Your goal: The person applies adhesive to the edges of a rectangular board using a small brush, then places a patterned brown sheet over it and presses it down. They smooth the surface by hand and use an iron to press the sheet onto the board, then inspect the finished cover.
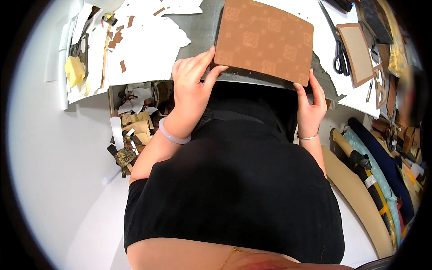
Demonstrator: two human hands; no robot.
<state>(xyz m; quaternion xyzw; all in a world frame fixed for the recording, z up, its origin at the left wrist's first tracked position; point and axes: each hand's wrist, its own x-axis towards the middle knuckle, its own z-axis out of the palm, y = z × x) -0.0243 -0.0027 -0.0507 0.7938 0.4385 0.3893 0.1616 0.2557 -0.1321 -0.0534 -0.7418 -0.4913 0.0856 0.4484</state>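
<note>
Patterned brown panel [265, 40]: at tabletop's [199, 22] near edge
Left hand [191, 78]: grasping panel's left corner
Right hand [311, 110]: grasping right corner

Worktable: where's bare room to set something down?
Best: white paper between the brown scraps and left hand. Narrower: grey strip between that paper and the brown panel. Crowded: right side, with scissors and brown-edged board; far left, around the yellow lump.
</note>
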